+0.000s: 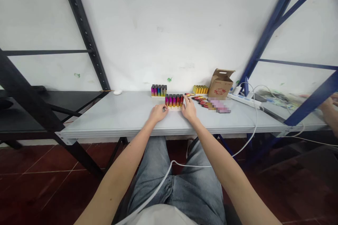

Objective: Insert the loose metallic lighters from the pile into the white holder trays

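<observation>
Just ahead of me on the table stands a white rack [174, 109] holding several upright battery-like cylinders [174, 101], coloured purple to orange-red with dark tops. My left hand [158, 112], fingers curled, closes on the rack's left end. At the right end, my right hand [189, 109] grips its side, with the fingers reaching up along the last cylinders. Fingertips on the far side are partly hidden. Loose red and gold cylinders [202, 102] lie to the right of my right hand. Behind the rack, slightly left, is another group of upright cylinders [158, 90] in purple, blue and green.
Yellow cylinders [200, 89] stand near the wall, beside an open brown cardboard box [220, 85]. A pink item [220, 105], partly pixelated, lies before the box. A white power strip [244, 100] and its cable [256, 119] are right. Another person's arm [329, 110] shows far right.
</observation>
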Available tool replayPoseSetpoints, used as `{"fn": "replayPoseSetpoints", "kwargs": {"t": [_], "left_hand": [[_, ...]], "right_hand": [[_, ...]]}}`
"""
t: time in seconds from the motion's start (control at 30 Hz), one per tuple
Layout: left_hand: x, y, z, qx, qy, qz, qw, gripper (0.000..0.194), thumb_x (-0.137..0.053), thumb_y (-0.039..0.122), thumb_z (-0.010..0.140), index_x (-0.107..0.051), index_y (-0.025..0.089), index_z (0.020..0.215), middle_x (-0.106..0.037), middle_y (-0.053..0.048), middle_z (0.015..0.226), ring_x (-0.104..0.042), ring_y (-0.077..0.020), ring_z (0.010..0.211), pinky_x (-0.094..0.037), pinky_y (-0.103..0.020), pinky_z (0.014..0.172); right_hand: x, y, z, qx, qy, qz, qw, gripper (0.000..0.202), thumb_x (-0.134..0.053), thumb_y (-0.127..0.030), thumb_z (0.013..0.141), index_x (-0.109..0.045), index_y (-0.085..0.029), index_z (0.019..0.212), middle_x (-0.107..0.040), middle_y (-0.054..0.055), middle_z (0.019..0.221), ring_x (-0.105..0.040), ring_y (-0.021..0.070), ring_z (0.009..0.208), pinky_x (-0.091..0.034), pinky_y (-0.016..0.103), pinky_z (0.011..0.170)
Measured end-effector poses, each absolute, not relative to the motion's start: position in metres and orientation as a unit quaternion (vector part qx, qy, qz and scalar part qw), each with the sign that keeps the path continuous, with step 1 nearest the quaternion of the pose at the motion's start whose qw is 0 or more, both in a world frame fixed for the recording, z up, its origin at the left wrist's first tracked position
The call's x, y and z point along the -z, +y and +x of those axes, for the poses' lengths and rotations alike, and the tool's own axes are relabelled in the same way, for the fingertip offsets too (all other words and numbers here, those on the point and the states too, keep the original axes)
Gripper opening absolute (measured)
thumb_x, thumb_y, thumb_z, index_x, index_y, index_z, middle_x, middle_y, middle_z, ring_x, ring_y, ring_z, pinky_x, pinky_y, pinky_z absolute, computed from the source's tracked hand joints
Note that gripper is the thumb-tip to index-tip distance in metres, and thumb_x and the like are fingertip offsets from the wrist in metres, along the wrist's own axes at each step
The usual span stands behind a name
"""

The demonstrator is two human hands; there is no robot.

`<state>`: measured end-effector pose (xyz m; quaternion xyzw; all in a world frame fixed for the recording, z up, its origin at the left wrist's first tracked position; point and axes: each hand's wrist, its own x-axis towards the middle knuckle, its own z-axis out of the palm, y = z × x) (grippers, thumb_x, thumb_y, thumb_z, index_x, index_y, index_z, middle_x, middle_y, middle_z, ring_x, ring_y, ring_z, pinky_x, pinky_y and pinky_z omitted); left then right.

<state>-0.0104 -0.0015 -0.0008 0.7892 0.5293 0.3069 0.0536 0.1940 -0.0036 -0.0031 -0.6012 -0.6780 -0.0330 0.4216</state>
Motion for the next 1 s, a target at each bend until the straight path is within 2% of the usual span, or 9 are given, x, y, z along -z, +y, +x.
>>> {"fn": "replayPoseSetpoints", "kwargs": {"t": [0.2,0.37,0.43,0.57,0.67,0.83,0.93,1.0], "left_hand": [[0.001,-0.002,-0.010,-0.311,0.533,0.785,0.058,0.020,-0.054,0.032,0.088,-0.069,0.021,0.096,-0.073,-0.005,0.101,-0.064,-0.0247,0.097,-0.050,-0.035,0.088],[0.002,-0.001,-0.011,-0.308,0.532,0.787,0.056,0.021,-0.053,0.033,0.088,-0.069,0.021,0.095,-0.073,-0.005,0.102,-0.065,-0.0245,0.097,-0.050,-0.034,0.087],[0.002,0.000,-0.012,-0.307,0.531,0.788,0.053,0.021,-0.053,0.033,0.088,-0.069,0.021,0.095,-0.073,-0.005,0.103,-0.065,-0.0244,0.098,-0.050,-0.034,0.088],[0.002,0.001,-0.012,-0.309,0.530,0.788,0.054,0.021,-0.053,0.032,0.087,-0.070,0.021,0.096,-0.073,-0.005,0.103,-0.064,-0.0241,0.099,-0.050,-0.034,0.089],[0.002,0.001,-0.012,-0.310,0.532,0.786,0.061,0.021,-0.057,0.031,0.085,-0.071,0.022,0.097,-0.073,-0.004,0.103,-0.065,-0.0239,0.097,-0.050,-0.033,0.089],[0.002,0.002,-0.013,-0.310,0.537,0.781,0.069,0.025,-0.061,0.029,0.080,-0.073,0.022,0.101,-0.074,-0.004,0.103,-0.068,-0.0230,0.092,-0.051,-0.032,0.090],[0.003,0.003,-0.014,-0.311,0.538,0.780,0.076,0.025,-0.060,0.027,0.082,-0.074,0.023,0.101,-0.074,-0.003,0.106,-0.067,-0.0229,0.099,-0.050,-0.030,0.094],[0.003,0.004,-0.014,-0.313,0.537,0.779,0.079,0.025,-0.058,0.028,0.084,-0.074,0.023,0.102,-0.074,-0.002,0.108,-0.067,-0.0227,0.103,-0.049,-0.030,0.096]], "right_hand": [[0.005,0.001,0.196,0.007,-0.623,-0.639,0.450,0.060,-0.040,-0.019,0.085,-0.036,-0.010,0.144,-0.045,0.019,0.141,-0.046,0.0301,0.127,-0.040,0.044,0.104],[-0.004,0.007,0.208,-0.042,-0.538,-0.704,0.461,0.053,-0.040,-0.017,0.084,-0.045,-0.007,0.136,-0.049,0.021,0.136,-0.047,0.0300,0.126,-0.038,0.041,0.103],[-0.009,0.005,0.220,-0.033,-0.503,-0.745,0.438,0.047,-0.040,-0.019,0.086,-0.051,-0.009,0.130,-0.052,0.020,0.134,-0.049,0.0322,0.123,-0.037,0.043,0.103],[-0.010,-0.009,0.247,0.048,-0.519,-0.794,0.313,0.041,-0.046,-0.026,0.087,-0.059,-0.005,0.120,-0.056,0.024,0.128,-0.046,0.0381,0.124,-0.034,0.050,0.103],[-0.003,-0.015,0.259,0.071,-0.548,-0.796,0.248,0.044,-0.048,-0.027,0.087,-0.058,-0.005,0.124,-0.057,0.024,0.129,-0.048,0.0379,0.123,-0.033,0.049,0.102],[0.003,-0.015,0.261,0.083,-0.620,-0.741,0.243,0.044,-0.044,-0.019,0.088,-0.058,-0.012,0.129,-0.060,0.017,0.130,-0.050,0.0311,0.122,-0.034,0.041,0.101],[0.001,-0.014,0.261,0.083,-0.659,-0.711,0.233,0.047,-0.044,-0.014,0.087,-0.057,-0.012,0.131,-0.061,0.015,0.129,-0.050,0.0286,0.122,-0.034,0.037,0.101],[0.001,-0.015,0.261,0.088,-0.661,-0.710,0.228,0.042,-0.045,-0.016,0.087,-0.061,-0.012,0.126,-0.063,0.015,0.124,-0.049,0.0299,0.122,-0.035,0.038,0.100]]}}
